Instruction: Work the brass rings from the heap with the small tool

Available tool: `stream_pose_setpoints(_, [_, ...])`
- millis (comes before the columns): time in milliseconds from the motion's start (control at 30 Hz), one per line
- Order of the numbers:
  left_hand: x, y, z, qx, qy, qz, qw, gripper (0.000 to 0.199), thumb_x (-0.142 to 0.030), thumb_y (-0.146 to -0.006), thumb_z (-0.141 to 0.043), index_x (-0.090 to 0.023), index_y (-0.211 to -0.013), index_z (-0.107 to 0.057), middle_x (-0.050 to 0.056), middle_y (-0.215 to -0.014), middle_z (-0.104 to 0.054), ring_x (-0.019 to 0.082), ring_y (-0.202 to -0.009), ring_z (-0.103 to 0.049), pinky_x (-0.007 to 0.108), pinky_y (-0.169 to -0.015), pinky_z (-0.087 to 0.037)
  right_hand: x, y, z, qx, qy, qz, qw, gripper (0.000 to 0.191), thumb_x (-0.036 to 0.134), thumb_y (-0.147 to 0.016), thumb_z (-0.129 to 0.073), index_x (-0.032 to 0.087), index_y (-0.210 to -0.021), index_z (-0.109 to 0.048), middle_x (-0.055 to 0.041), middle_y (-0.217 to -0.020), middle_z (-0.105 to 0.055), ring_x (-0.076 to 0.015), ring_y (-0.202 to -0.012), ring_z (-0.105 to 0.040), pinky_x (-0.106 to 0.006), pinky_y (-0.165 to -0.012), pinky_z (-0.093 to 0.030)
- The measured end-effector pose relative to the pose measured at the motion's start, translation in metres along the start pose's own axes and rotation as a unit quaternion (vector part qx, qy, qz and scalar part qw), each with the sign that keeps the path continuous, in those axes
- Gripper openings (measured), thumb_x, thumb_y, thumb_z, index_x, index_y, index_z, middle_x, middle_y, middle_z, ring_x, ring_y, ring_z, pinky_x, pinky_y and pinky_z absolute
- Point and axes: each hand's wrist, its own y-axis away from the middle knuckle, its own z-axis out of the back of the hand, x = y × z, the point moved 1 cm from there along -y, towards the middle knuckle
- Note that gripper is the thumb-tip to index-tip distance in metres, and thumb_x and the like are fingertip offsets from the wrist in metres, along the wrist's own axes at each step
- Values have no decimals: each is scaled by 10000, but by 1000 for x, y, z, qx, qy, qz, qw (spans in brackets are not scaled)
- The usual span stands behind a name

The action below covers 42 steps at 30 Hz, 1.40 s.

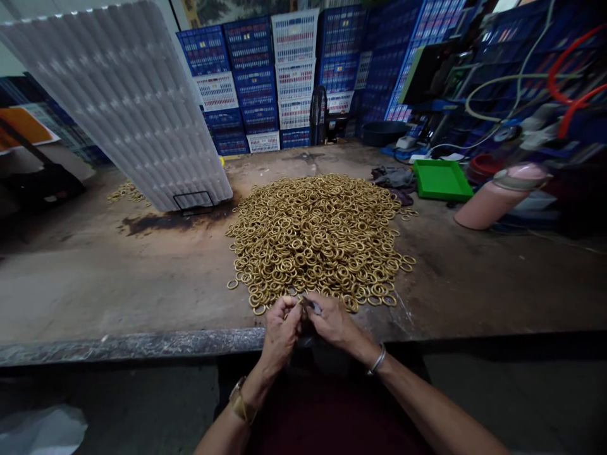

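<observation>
A large heap of brass-coloured rings (317, 234) lies on the worktable in front of me. At its near edge my left hand (283, 328) is closed, pinching one ring (300, 302) between thumb and fingers. Close beside it, my right hand (334, 322) is closed round a small grey tool (313, 306) whose tip points at that ring. Most of the tool is hidden in the fingers, so its exact kind is unclear. Both hands are just above the table's front edge, with several loose rings around them.
A ribbed translucent panel (137, 101) leans in a black wire stand (193, 202) at the left. On the right are a green tray (442, 179), a pink bottle (497, 199) and dark cloth (396, 178). Stacked blue and white crates (294, 79) line the back.
</observation>
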Motion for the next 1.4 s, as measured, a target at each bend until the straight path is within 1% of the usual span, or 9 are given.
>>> stream_pose_setpoints(267, [4,2,2,2,-8,-17,1000,232,-392,-743,-570,-176,-697,-501,-62,-520,-436,51,-420,-347,170,-415,-275,3,5,-3,35,98,43,994,141,102,-696,-407,183,-728,-517,-2,-620,-551,-115,-550,-437,-221,-532,-247])
stream_pose_setpoints(633, [6,5,6,-18,-34,-16,999,313,-472,-757,-524,-171,-684,-477,-45,-553,-477,50,-418,-369,159,-391,-277,5,2,-10,102,157,-11,982,178,127,-728,-414,164,-834,-553,-29,-678,-606,-121,-586,-499,-227,-541,-254])
stream_pose_setpoints(800, [3,16,9,12,-2,-11,1000,278,-437,-779,-529,-170,-720,-479,-47,-556,-485,44,-410,-375,153,-382,-293,0,-8,-8,83,172,-45,981,210,124,-737,-416,155,-886,-561,-40,-715,-610,-125,-643,-516,-220,-573,-278])
stream_pose_setpoints(867, [3,18,9,35,49,-5,998,256,-419,-784,-535,-173,-740,-477,-44,-580,-506,42,-408,-378,154,-380,-302,0,-12,-7,64,129,-47,988,182,133,-743,-411,156,-842,-562,-28,-684,-592,-114,-609,-491,-218,-566,-286])
stream_pose_setpoints(967, [4,16,10,49,157,16,986,227,-386,-779,-559,-179,-765,-469,-41,-610,-532,41,-413,-386,158,-384,-312,5,-15,-8,34,-53,-83,995,147,207,-758,-416,160,-727,-553,3,-617,-548,-93,-549,-448,-203,-531,-308])
stream_pose_setpoints(1067, [6,10,11,54,227,39,972,226,-369,-773,-572,-168,-751,-470,-30,-617,-544,44,-422,-400,160,-387,-313,9,-13,-13,72,-258,-181,946,187,324,-753,-440,167,-714,-534,49,-516,-475,-64,-420,-356,-185,-416,-269])
stream_pose_setpoints(1167, [7,6,12,44,242,57,968,255,-395,-761,-582,-157,-772,-492,-20,-620,-551,45,-427,-412,159,-380,-304,12,-8,-17,134,-377,-218,890,278,451,-750,-457,177,-725,-497,61,-531,-478,-39,-354,-284,-169,-332,-183])
stream_pose_setpoints(1267, [10,5,11,30,234,68,969,274,-398,-737,-610,-151,-764,-495,-23,-609,-548,38,-424,-409,154,-381,-297,11,-7,-17,125,-408,-216,878,295,471,-730,-487,177,-725,-481,59,-559,-491,-28,-344,-288,-158,-315,-181])
stream_pose_setpoints(1400, [13,4,11,7,212,61,975,294,-364,-707,-647,-160,-669,-440,-35,-582,-520,37,-420,-398,155,-376,-291,8,-8,-15,64,-342,-187,919,185,352,-720,-504,168,-718,-521,71,-500,-433,-42,-382,-307,-163,-362,-241])
